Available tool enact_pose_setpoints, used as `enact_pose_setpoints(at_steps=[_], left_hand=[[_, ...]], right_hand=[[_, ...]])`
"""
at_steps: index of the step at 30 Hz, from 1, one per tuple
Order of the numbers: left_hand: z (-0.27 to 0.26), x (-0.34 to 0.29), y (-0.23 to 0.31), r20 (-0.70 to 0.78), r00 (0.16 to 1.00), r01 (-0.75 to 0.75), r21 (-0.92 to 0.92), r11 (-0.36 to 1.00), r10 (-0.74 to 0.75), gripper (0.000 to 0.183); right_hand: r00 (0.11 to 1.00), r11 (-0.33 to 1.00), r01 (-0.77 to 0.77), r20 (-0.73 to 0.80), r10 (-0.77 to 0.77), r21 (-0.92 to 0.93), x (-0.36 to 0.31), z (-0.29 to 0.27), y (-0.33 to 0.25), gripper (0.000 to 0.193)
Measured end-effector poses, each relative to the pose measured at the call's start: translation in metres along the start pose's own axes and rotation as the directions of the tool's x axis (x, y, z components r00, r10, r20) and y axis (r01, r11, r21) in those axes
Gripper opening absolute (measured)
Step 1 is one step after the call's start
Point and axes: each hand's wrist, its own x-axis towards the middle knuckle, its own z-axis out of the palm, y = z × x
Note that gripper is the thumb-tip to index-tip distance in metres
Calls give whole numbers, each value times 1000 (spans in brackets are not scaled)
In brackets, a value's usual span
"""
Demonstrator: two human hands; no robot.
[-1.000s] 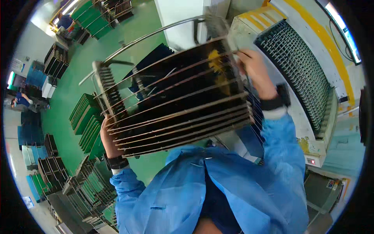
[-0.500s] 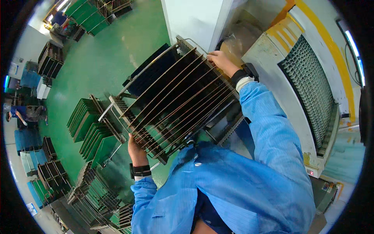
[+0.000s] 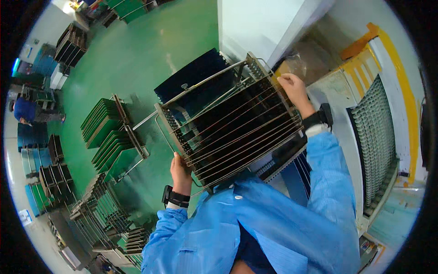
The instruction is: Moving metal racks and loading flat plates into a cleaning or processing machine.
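A metal slotted rack [image 3: 180, 147] with thin rods across it is in front of my body, tilted with its right end farther away. Dark space or dark panels show between the rods, too dark to tell apart. At the rack's left end, my left hand [image 3: 181, 176] is closed around the side near a wire handle. My right hand [image 3: 294, 89] has its fingers curled at the handle on the far right corner. A dark blue-black panel [image 3: 194, 75] stands just beyond the rack's far rail. Both wrists wear black bands below blue sleeves.
Left on the green floor stands a rack of green panels [image 3: 107, 118], with an empty-looking rod rack [image 3: 102, 214] nearer. A white pillar [image 3: 255, 27] rises beyond. At right is a machine with a bristly grey surface [image 3: 374, 141]. A person in blue [image 3: 27, 109] is far left.
The rack has turned so its long side lies more level, and it has shifted right, away from the green panels. Both hands moved with it. My view has swung somewhat left.
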Motion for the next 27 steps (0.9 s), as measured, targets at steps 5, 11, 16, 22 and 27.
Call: enact_pose_setpoints(at_steps=[5, 11, 16, 22, 27], left_hand=[[-10, 11, -4, -78, 996, 36, -21, 999, -37, 31], [-7, 8, -13, -60, 997, -58, -41, 997, 55, 29], [-5, 4, -16, -62, 998, -21, 22, 1000, 23, 31], [-13, 21, -31, -33, 999, -18, -69, 997, 16, 34], [-16, 17, -29, -64, 993, -107, -59, 992, 104, 37]], right_hand=[[712, 685, 703, 209, -671, -192, -49, 49, -103, 38], [516, 506, 849, 441, -734, -151, -52, 100, -125, 6], [460, 411, 880, 635, -620, -237, -36, 115, -107, 5], [451, 414, 892, 449, -772, -184, -65, 88, -170, 6], [483, 409, 861, 229, -845, -304, -96, 7, -245, 17]])
